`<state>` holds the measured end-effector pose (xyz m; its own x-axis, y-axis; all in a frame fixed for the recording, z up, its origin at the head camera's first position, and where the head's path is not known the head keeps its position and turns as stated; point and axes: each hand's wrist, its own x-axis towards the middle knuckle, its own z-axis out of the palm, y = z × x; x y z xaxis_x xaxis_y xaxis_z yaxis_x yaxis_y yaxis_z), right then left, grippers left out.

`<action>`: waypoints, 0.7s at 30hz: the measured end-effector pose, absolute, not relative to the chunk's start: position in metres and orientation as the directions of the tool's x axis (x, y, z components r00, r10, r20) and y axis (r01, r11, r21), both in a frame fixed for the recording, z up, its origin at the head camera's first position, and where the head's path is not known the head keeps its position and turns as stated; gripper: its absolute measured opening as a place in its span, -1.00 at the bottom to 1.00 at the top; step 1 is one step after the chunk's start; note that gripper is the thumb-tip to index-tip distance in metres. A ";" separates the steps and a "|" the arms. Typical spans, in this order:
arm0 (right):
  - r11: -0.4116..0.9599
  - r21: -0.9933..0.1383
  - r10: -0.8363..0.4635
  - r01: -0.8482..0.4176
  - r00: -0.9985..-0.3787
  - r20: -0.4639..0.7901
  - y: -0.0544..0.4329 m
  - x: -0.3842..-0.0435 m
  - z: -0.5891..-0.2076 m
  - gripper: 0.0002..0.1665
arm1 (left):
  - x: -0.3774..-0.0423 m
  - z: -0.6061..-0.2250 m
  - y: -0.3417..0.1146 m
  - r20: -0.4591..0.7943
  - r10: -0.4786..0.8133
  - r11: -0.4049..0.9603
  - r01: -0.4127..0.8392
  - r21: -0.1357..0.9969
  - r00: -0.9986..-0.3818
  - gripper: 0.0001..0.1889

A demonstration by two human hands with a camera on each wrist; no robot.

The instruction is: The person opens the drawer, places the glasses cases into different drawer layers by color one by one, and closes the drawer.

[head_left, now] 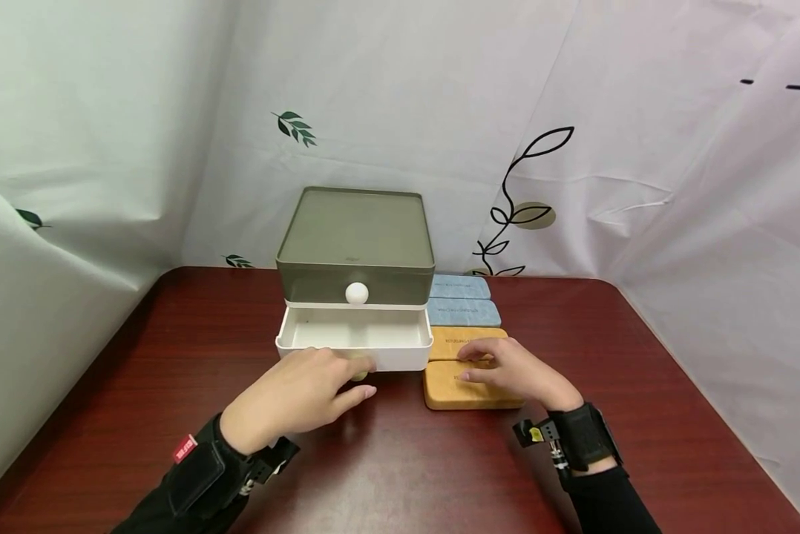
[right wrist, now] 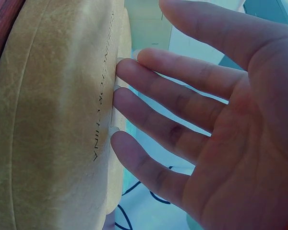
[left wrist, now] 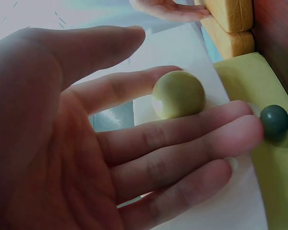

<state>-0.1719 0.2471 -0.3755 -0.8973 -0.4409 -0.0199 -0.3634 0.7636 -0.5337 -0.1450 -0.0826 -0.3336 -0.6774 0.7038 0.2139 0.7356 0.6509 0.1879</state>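
A grey-green drawer box [head_left: 356, 230] stands at the back, its white lower drawer [head_left: 400, 359] pulled out, with no contents visible inside. At that drawer's front is my left hand [head_left: 306, 389]; the round olive knob [left wrist: 178, 95] lies between its index and middle fingers, the thumb apart. Right of the box, my right hand [head_left: 516, 371] hovers over two yellow leather-look cases, the nearer case [head_left: 467, 397] and the farther case [head_left: 453, 341]. In the right wrist view its spread fingers reach to the lettered face of a yellow case [right wrist: 62, 115]; contact is hard to tell.
Two blue cases, one case [head_left: 463, 312] in front of the other [head_left: 460, 286], lie behind the yellow ones beside the box. The upper drawer's white knob [head_left: 356, 293] overhangs the pulled-out drawer. A white curtain [head_left: 400, 111] borders the dark red table [head_left: 400, 482].
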 end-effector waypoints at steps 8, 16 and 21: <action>0.754 -0.557 -0.426 -0.348 -0.904 -0.012 0.246 -0.171 -0.377 -0.66 | -0.139 -0.330 -0.081 0.214 0.711 0.644 0.743 0.183 -0.669 -0.67; 0.740 -0.565 -0.440 -0.365 -0.898 0.005 0.247 -0.172 -0.379 -0.66 | -0.134 -0.327 -0.081 0.199 0.716 0.641 0.743 0.192 -0.669 -0.63; 0.737 -0.571 -0.440 -0.362 -0.898 0.002 0.247 -0.173 -0.379 -0.66 | -0.131 -0.325 -0.082 0.189 0.722 0.638 0.746 0.193 -0.666 -0.63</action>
<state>-0.1730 0.2469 -0.3790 -0.8981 -0.4399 0.0025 -0.3623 0.7365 -0.5712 -0.1310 -0.0819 -0.3254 -0.6661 0.7216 0.1888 0.7456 0.6378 0.1929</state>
